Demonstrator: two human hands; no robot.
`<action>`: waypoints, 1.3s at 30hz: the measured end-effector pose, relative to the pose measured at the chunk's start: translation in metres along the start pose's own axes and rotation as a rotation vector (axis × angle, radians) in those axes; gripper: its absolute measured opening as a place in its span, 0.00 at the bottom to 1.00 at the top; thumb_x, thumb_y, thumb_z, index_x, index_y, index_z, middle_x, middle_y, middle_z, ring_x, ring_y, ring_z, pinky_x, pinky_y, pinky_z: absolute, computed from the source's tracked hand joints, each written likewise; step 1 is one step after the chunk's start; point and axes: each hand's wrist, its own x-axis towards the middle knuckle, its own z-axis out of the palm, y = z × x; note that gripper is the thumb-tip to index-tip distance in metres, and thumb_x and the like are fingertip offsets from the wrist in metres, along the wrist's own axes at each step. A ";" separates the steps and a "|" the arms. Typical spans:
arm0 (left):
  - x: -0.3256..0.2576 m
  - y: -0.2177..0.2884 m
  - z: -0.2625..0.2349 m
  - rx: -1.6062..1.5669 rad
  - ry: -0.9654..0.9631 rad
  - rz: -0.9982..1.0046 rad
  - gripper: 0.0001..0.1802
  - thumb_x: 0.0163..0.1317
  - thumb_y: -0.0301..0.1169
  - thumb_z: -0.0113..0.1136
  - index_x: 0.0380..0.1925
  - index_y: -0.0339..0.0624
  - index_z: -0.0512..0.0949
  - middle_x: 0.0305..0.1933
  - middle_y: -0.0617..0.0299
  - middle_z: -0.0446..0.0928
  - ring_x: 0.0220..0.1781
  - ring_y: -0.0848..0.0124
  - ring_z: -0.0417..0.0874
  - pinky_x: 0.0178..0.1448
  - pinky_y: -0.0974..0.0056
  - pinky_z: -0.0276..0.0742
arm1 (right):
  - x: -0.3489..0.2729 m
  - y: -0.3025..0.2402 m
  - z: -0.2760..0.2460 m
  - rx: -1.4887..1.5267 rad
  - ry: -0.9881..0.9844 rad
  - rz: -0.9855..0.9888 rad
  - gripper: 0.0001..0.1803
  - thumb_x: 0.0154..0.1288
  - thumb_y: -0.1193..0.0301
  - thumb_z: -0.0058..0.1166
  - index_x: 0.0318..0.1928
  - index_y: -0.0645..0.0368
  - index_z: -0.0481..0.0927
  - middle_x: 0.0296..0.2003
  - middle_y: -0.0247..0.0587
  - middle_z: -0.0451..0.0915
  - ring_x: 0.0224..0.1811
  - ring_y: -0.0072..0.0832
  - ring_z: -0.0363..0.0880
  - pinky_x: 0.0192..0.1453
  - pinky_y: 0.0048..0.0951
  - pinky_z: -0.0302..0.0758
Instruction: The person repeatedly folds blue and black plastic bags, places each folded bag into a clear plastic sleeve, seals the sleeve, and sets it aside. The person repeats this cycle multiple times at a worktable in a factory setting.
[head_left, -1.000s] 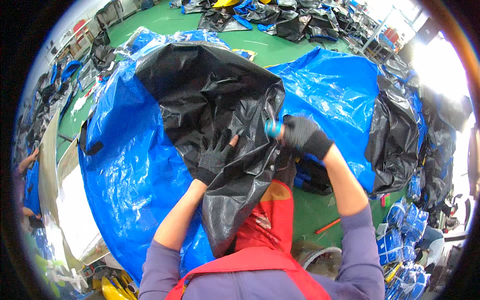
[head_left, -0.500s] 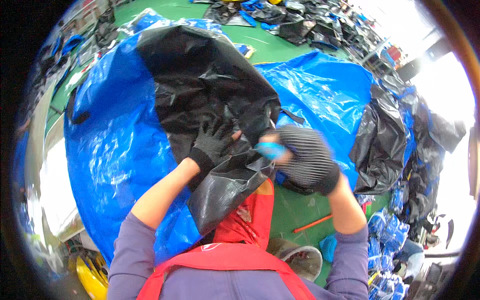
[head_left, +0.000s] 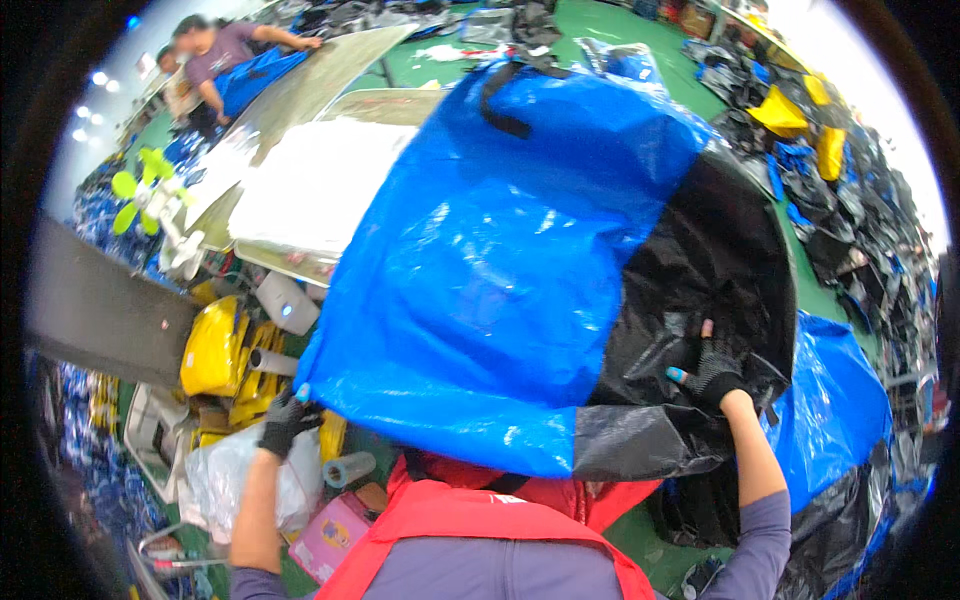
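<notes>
A large blue and black tarpaulin (head_left: 480, 270) spreads in front of me, shiny and creased, with a black strap (head_left: 505, 105) near its far edge. At its near left corner my left hand (head_left: 286, 422), in a dark glove, has its fingers closed on the blue edge; a blue-wrapped fingertip shows there. My right hand (head_left: 722, 372), gloved with bare or blue-wrapped fingertips, lies spread on the black part (head_left: 700, 270) at the right. Under the near edge, a red apron (head_left: 480, 520) covers my front.
Another blue tarpaulin (head_left: 835, 400) lies to the right. On the left are a pale table (head_left: 310, 190), a green-bladed fan (head_left: 150, 195), yellow bags (head_left: 213, 350) and a clear plastic bag (head_left: 250, 480). Another person (head_left: 215, 60) handles blue material at the far left. Black and yellow pieces are heaped far right.
The view has swung left. My left hand has gone from lying on the black part to the blue near left corner. My right hand, earlier blurred by motion, now rests flat on the black part.
</notes>
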 end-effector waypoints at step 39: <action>0.051 0.219 0.400 0.730 -0.226 1.771 0.16 0.58 0.33 0.56 0.46 0.41 0.78 0.49 0.51 0.79 0.50 0.52 0.80 0.55 0.51 0.74 | 0.207 -0.073 -0.016 0.049 0.446 -0.125 0.40 0.63 0.41 0.45 0.68 0.52 0.63 0.68 0.53 0.59 0.70 0.55 0.53 0.70 0.60 0.49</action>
